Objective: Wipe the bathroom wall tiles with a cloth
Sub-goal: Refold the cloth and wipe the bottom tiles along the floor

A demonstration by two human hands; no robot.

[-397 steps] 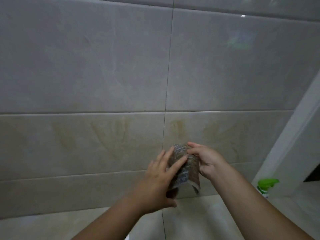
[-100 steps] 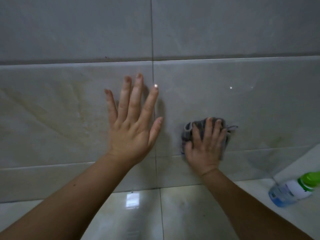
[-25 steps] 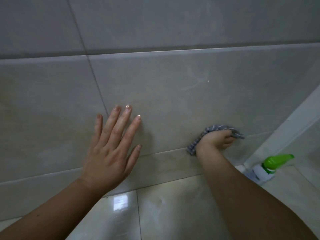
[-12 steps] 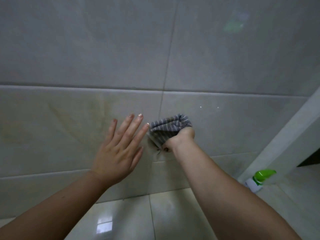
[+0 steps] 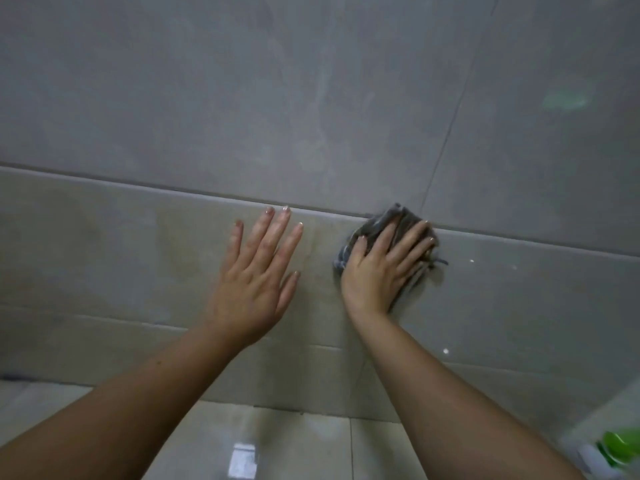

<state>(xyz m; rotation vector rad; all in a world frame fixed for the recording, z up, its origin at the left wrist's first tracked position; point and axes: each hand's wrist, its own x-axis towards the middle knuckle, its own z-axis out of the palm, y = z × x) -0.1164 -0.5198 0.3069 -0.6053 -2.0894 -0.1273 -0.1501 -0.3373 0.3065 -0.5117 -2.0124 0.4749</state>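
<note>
Large grey and beige wall tiles (image 5: 242, 98) fill the view, split by a horizontal grout line. My right hand (image 5: 382, 266) lies flat with spread fingers on a bunched grey striped cloth (image 5: 394, 218), pressing it to the wall just under that grout line. Most of the cloth is hidden beneath the palm. My left hand (image 5: 258, 278) rests flat on the beige tile to the left of the cloth, fingers apart, holding nothing.
A bottle with a green spray cap (image 5: 620, 446) sits at the bottom right corner, near a white frame edge. Glossy floor tiles (image 5: 277, 445) run along the bottom, below the wall's lowest row.
My right hand has gone from a fist gripping the cloth to a flat palm over it, and has moved it up to the grout line. My left hand has stayed flat on the wall.
</note>
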